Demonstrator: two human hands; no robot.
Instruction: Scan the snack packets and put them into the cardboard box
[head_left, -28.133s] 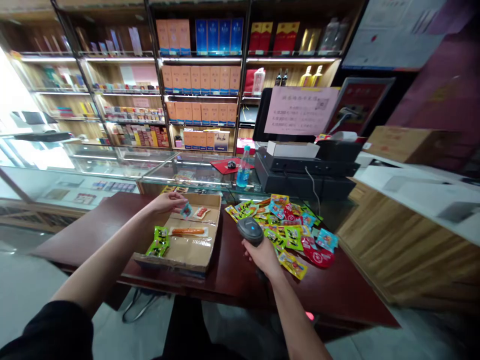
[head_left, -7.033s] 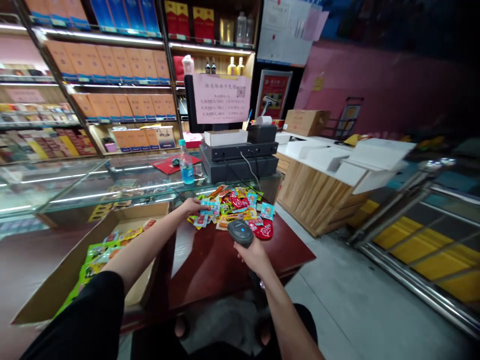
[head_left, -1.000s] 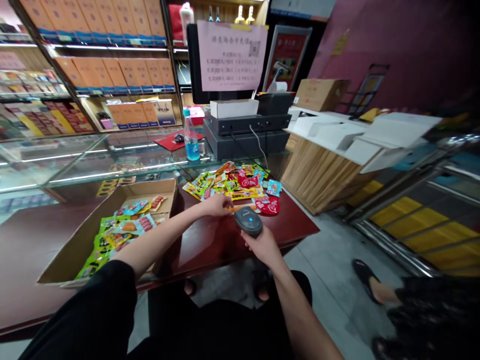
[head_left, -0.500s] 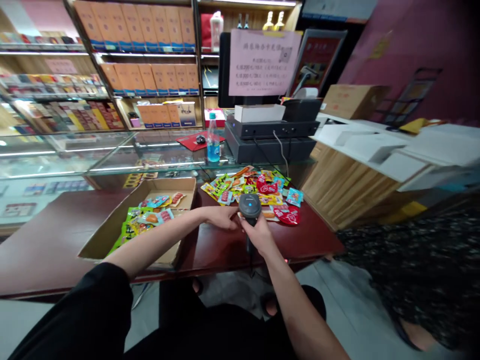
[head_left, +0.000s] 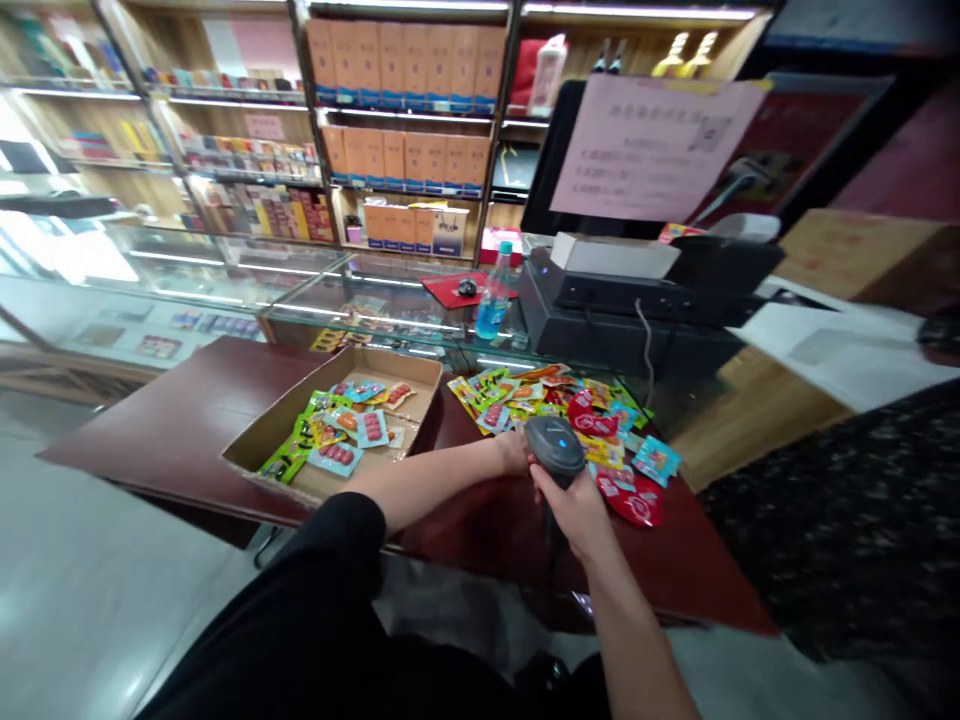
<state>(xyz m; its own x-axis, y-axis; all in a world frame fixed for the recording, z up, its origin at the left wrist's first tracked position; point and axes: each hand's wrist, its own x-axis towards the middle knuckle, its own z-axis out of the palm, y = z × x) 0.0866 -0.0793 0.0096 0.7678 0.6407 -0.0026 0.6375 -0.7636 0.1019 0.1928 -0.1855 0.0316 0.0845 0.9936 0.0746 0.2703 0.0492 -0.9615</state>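
Note:
My right hand point(head_left: 577, 505) is wrapped round the handle of a dark barcode scanner point(head_left: 553, 446), held upright over the red-brown table point(head_left: 472, 510). My left hand point(head_left: 516, 453) is just left of the scanner, its fingers mostly hidden behind the scanner head, so what they hold cannot be made out. Behind and to the right of both hands lies a pile of small snack packets point(head_left: 525, 392), with red packets point(head_left: 637, 502) at its near side. On the left, a shallow cardboard box point(head_left: 427, 375) contains several green, blue and clear packets point(head_left: 373, 429).
Beyond the table is a glass counter point(head_left: 390, 300) with a blue-liquid bottle point(head_left: 491, 300), a mouse point(head_left: 466, 287) and a cash drawer point(head_left: 615, 335). A person in dark patterned clothing point(head_left: 817, 540) is at the right. Stocked shelves point(head_left: 409, 115) stand behind.
The view has swung left, so things appear further right. My hands and the scanner remain together by the pile. More packets show in the cardboard box, where my left forearm covered part before.

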